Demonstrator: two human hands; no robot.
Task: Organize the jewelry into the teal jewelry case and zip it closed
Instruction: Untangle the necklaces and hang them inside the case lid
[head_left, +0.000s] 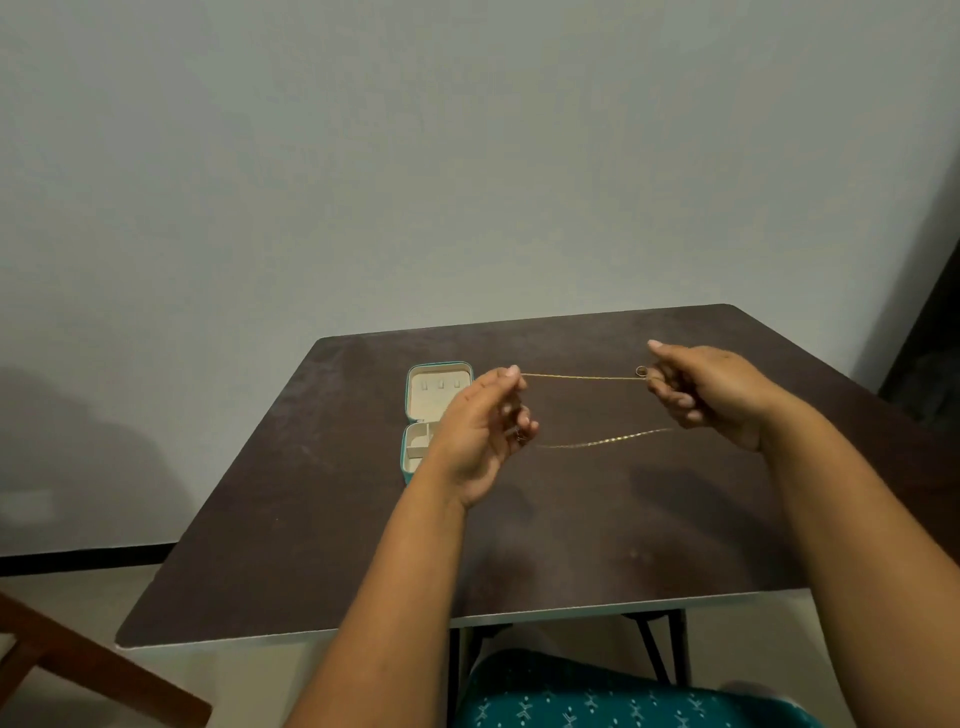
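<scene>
Stretching between two raised hands, the gold chain (582, 378) runs taut along its upper strand above the dark table (311, 519), while a lower strand sags back in a shallow curve between the same hands. Held like this, the chain is probably being pulled straight so it goes into the case without knots. A small ring (642, 371) shows at the right end of the upper strand, just beside the fingers; whether it hangs on the chain or is only held with it is too small to tell.

The teal jewelry case (435, 415) lies open on the table behind the left hand, lid laid flat away from the person, cream lining and compartments showing, its near right part hidden by that hand. It appears empty where visible, so the task looks to be at an early stage.

The left hand (480, 434) pinches the chain's end between thumb and forefinger, the other fingers curled in. The right hand (711, 397) pinches the opposite end, forefinger pointing forward, remaining fingers folded narrow around the strand.
</scene>
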